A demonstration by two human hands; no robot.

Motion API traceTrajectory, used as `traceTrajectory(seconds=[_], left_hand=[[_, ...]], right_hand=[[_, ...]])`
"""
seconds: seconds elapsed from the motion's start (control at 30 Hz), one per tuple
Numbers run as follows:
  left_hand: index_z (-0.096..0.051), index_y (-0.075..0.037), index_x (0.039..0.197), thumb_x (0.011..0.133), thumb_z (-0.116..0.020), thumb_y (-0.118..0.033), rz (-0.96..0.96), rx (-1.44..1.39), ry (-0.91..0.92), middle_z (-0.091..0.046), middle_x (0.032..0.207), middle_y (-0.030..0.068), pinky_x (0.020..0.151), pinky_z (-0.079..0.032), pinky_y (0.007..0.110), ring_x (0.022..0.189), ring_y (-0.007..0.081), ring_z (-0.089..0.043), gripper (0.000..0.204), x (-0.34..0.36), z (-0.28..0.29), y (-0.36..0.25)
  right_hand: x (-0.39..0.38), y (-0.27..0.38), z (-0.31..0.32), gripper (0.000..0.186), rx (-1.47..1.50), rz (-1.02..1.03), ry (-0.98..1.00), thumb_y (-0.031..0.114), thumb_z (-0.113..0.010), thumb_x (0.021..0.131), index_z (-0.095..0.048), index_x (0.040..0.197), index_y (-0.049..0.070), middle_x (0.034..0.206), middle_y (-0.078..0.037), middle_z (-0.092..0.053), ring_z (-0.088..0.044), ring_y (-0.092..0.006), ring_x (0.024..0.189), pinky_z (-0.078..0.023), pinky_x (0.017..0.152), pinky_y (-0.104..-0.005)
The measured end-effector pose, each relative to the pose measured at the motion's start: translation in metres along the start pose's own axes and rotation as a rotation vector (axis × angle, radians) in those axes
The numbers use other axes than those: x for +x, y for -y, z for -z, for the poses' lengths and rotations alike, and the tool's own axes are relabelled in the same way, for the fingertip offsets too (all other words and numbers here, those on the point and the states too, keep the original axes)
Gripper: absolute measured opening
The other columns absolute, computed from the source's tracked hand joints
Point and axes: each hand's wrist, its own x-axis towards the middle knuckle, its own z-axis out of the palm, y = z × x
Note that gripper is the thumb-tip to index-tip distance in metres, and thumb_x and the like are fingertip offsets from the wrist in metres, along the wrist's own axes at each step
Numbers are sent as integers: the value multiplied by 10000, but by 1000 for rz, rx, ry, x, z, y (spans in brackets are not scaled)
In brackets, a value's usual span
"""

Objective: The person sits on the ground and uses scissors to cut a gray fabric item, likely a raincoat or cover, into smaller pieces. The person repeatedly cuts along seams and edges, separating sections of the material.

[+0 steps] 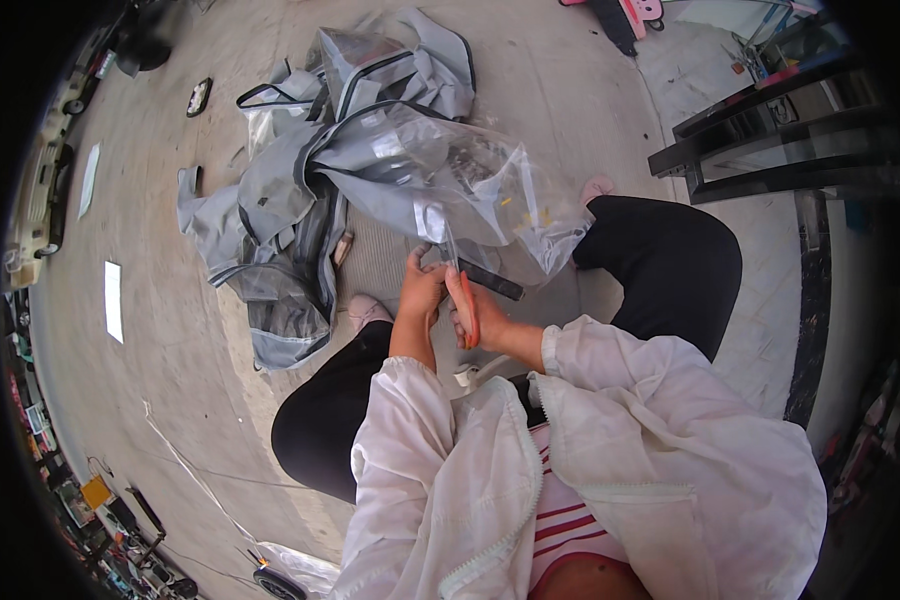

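Observation:
A large crumpled grey cover (280, 200) with clear plastic panels and black edging lies on the floor in front of me. Its clear plastic sheet (490, 180) spreads toward my right foot. My right hand (490, 322) is closed round orange-handled scissors (468, 308), blades pointing away from me at the sheet's near edge. Close beside it on the left, my left hand (422, 290) has its fingers pinched at the cover's near edge; what exactly they grip is partly hidden. A short black strip (495, 280) lies just beyond the scissors.
My legs (335, 410) are spread either side of the cover. A black metal frame (770, 150) stands at the right. A small dark object (199, 97) lies at the far left, with parked vehicles beyond. A white cord (195, 470) runs along the floor toward a wheel (278, 583).

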Motion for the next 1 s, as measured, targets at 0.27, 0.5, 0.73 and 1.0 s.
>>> traceTrajectory(seconds=[0.27, 0.5, 0.73, 1.0], left_hand=[[-451, -17, 1329, 820, -543, -527, 72, -52, -198, -597, 1123, 156, 902, -388, 417, 1055, 247, -484, 727, 15, 35, -20], [-513, -106, 647, 743, -601, -701, 155, 398, -350, -444, 535, -6, 365, -240, 266, 391, 101, -351, 609, 13, 6, -62], [-493, -99, 643, 813, -615, -573, 135, 282, -218, -439, 528, -4, 368, -235, 248, 399, 107, -366, 519, 24, 14, -51], [-552, -58, 920, 635, -443, -893, 359, 198, -193, -447, 643, 11, 421, -210, 230, 491, 116, -352, 889, 13, 15, -63]], right_hand=[[-13, 1, -9, 632, -89, 112, 46, 662, -378, 893, -415, 642, 83, 510, -11, -408, -452, -140, 358, -425, 327, -291], [-20, -7, -17, 691, -348, 309, -57, 605, -417, 911, -520, 570, 14, 505, -113, -492, -520, -253, 534, -411, 592, -379], [-11, -10, -11, 559, -373, 188, -48, 513, -449, 947, -566, 750, 4, 593, -69, -496, -501, -166, 609, -416, 598, -359], [-19, -18, -16, 572, -391, 254, -65, 523, -505, 910, -587, 740, -17, 636, -146, -560, -556, -247, 647, -444, 651, -374]])
